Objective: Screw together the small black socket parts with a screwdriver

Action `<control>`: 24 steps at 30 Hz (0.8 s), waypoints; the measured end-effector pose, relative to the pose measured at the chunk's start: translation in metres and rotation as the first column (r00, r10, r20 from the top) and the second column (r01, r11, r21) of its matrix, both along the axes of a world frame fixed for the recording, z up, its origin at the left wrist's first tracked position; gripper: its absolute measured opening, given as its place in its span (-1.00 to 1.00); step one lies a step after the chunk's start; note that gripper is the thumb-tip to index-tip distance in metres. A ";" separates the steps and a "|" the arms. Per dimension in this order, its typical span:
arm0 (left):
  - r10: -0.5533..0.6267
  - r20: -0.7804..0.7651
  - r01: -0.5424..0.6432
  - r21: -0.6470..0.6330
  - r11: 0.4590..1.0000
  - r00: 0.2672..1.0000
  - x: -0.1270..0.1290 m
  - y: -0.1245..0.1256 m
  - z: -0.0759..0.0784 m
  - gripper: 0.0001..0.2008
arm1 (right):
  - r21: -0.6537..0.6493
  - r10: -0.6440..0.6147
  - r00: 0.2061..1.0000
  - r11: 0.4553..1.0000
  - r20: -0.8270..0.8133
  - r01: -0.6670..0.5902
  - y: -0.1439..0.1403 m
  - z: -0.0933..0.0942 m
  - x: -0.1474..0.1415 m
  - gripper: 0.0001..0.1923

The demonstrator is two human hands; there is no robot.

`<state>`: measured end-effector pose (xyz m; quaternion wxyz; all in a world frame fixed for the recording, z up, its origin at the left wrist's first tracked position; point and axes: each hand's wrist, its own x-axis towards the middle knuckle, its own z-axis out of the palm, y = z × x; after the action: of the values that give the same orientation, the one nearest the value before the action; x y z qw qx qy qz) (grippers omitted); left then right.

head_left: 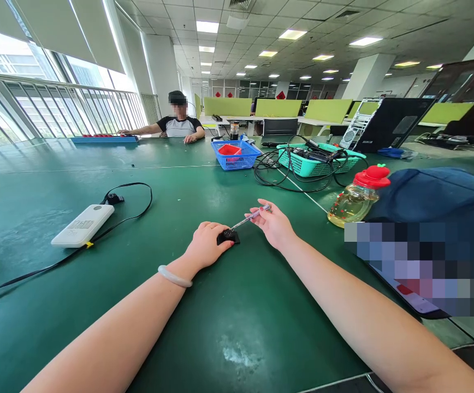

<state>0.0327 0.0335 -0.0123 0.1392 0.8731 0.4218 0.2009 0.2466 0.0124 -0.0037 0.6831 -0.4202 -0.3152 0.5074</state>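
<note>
My left hand (206, 244) rests on the green table (237, 327) and pins down a small black part (227, 236) with its fingertips. My right hand (273, 224) grips a thin screwdriver (250, 217) with a clear handle. The tool slants down to the left, and its tip touches the top of the black part. A pale bangle (174, 277) sits on my left wrist.
A white power bank (82, 224) with a black cable (132, 210) lies at left. A bottle with a red cap (357, 199), a dark blue bag (433, 194), a blue basket (236, 154) and a teal basket (314, 159) with cables stand behind. A person sits at the far end.
</note>
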 end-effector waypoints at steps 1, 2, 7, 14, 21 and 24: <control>0.000 0.002 0.000 0.000 1.000 1.000 0.000 0.000 0.000 -0.68 | -0.006 -0.004 1.000 1.000 -0.007 0.004 0.001 0.000 0.000 -0.82; 0.000 0.004 0.000 0.000 1.000 1.000 0.000 0.000 0.000 -0.68 | -0.016 -0.010 1.000 1.000 -0.010 0.010 0.001 0.000 0.000 -0.85; -0.001 -0.012 0.001 -0.012 1.000 1.000 0.000 -0.001 0.001 -0.65 | -0.080 0.004 1.000 0.997 -0.003 -0.004 0.004 -0.003 0.001 -0.87; 0.007 -0.005 -0.006 0.005 1.000 1.000 0.000 -0.001 0.001 -0.65 | -0.109 0.007 0.999 0.994 -0.042 -0.012 0.003 -0.001 -0.001 -0.86; -0.022 -0.002 0.022 0.010 1.000 1.000 0.000 0.001 -0.001 -0.69 | -0.123 0.035 0.996 0.991 -0.078 -0.044 0.001 0.000 0.001 -0.86; -0.010 -0.004 0.010 0.015 1.000 1.000 0.000 0.000 -0.001 -0.67 | -0.109 0.039 0.997 0.993 -0.069 -0.046 0.001 0.001 0.001 -0.85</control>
<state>0.0331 0.0339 -0.0134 0.1330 0.8765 0.4164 0.2017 0.2477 0.0130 -0.0027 0.6579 -0.4335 -0.2725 0.5522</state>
